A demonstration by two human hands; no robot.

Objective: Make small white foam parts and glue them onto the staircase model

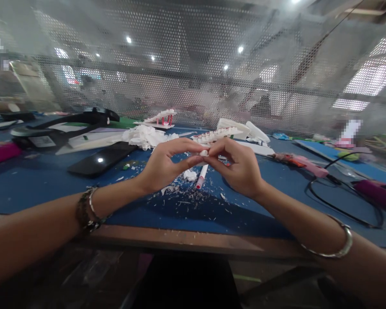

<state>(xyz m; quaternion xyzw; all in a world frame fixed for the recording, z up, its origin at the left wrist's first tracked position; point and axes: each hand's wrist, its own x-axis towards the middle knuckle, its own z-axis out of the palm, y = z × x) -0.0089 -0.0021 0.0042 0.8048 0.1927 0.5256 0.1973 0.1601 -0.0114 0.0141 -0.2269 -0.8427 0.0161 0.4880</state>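
Observation:
Between the fingertips of both hands is a small white piece (204, 153), too small to name more exactly. My left hand (162, 165) pinches it from one side with thumb and forefinger. My right hand (239, 165) closes on it from the other side, also in a pinch. Below the fingers a white marker with a red end (202, 177) lies on the blue table mat (122, 214). A crumpled white scrap (190, 175) sits beside the marker, among many thin white shavings. Just behind the hands stands a white stepped model (217, 134), partly hidden by my fingers.
A black phone (101, 159) lies left of the hands, with crumpled white tissue (146, 136) behind it. Another stepped model on red posts (163, 118) stands farther back. At the right are a pink glue gun (309, 165) and a looping black cable (336, 210). A perforated metal screen (186, 86) rises behind.

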